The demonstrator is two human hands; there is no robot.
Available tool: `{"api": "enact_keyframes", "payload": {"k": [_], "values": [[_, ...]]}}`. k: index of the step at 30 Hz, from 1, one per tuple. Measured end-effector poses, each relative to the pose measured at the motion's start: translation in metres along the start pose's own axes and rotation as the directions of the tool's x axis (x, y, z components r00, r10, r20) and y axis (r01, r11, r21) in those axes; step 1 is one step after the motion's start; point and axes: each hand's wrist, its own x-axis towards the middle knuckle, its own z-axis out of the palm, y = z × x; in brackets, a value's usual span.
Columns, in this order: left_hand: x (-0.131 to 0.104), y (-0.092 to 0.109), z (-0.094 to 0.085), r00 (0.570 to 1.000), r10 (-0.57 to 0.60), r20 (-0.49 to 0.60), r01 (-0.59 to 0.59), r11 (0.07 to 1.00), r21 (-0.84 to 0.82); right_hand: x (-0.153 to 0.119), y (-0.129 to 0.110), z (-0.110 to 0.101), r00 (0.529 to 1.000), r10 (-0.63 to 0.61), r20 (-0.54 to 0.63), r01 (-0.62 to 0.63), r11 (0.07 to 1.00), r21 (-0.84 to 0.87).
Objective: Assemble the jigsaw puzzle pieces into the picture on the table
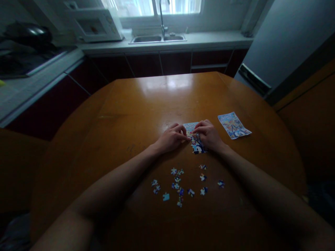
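A partly assembled jigsaw puzzle (pixel 198 149) lies on the wooden table between my two hands. My left hand (pixel 172 138) rests at its left edge, fingers curled and closed, fingertips touching the pieces. From the right, my right hand (pixel 208 134) reaches over the puzzle's upper part with thumb and fingers pinched together. Whatever either hand holds is too small to make out. Nearer to me, several loose pieces lie scattered, among them a plain light-blue piece (pixel 165 197) and a dark blue piece (pixel 221 183).
A creased picture sheet (pixel 233 125) lies right of my right hand on the wooden table (pixel 162 104). Beyond the table are a counter with a sink (pixel 146 39), a microwave (pixel 92 26), a stove with a pan at the left, and a large grey appliance at the right.
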Motion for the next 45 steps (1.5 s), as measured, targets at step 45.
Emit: {"api": "enact_keyframes", "payload": {"k": [45], "values": [[0.0015,0.0031,-0.0024,1.000,0.018,0.018,-0.017,1.000,-0.014,-0.0001,0.0057,0.0017,0.998,0.051,0.023,-0.051,0.999,-0.017]]}}
